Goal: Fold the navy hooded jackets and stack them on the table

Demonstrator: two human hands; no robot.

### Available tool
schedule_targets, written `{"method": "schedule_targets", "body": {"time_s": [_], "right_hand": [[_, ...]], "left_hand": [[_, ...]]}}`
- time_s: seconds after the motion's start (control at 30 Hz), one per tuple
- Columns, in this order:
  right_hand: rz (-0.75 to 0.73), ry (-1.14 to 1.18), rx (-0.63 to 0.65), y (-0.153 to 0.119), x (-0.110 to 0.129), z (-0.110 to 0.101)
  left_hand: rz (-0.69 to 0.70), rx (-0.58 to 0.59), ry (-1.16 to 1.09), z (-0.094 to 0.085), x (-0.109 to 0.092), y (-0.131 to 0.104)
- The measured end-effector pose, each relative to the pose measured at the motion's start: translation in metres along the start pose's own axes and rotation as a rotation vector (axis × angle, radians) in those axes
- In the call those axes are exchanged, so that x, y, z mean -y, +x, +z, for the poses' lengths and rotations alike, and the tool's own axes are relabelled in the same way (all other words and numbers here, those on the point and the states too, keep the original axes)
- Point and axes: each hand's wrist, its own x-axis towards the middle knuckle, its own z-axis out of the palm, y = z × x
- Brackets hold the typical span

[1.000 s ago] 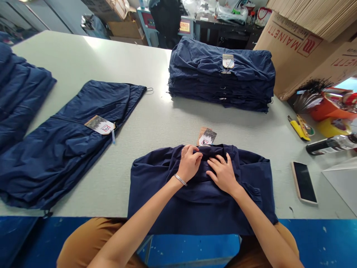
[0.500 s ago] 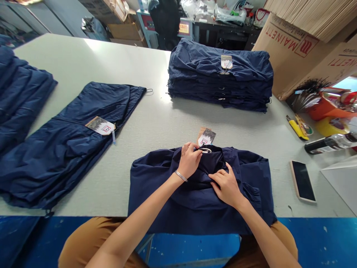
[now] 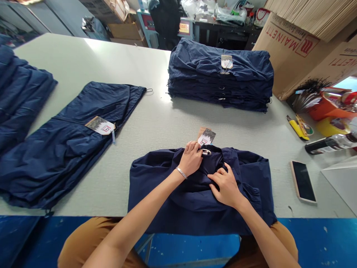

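Note:
In front of me a folded navy jacket [image 3: 161, 190] lies at the table's near edge, its lower part hanging over. My left hand [image 3: 191, 159], with a silver bracelet at the wrist, closes on the collar beside the white neck loop. Its fingertips are partly hidden. Paper hang tags [image 3: 206, 137] stick out beyond the collar onto the table. My right hand [image 3: 225, 185] grips the fabric just below the neck opening, the index finger stretched along its right side and the other fingers bent into the cloth.
A stack of folded navy garments [image 3: 220, 85] stands at the back. To the left lie another tagged navy garment [image 3: 75, 126] and a pile of navy garments [image 3: 22, 93]. A phone [image 3: 303, 181], a yellow cutter [image 3: 297, 127], a dark bottle [image 3: 320, 144] and cartons [image 3: 290, 56] are on the right.
My left hand has shifted slightly at the collar, its fingers curling more over the edge. My right hand and the jacket have barely moved.

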Motion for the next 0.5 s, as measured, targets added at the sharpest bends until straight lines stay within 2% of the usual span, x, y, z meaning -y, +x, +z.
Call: {"method": "schedule_targets", "body": {"time_s": [0.13, 0.37, 0.5], "right_hand": [[0.004, 0.0, -0.006, 0.0, 0.001, 0.0], [-0.01, -0.019, -0.013, -0.001, 0.001, 0.0], [-0.02, -0.032, -0.018, -0.003, 0.001, 0.0]], "left_hand": [[0.049, 0.007, 0.034, 0.003, 0.0, 0.003], [0.061, -0.015, 0.021, 0.016, 0.002, 0.007], [0.043, -0.032, -0.004, 0.015, 0.008, 0.011]]}}
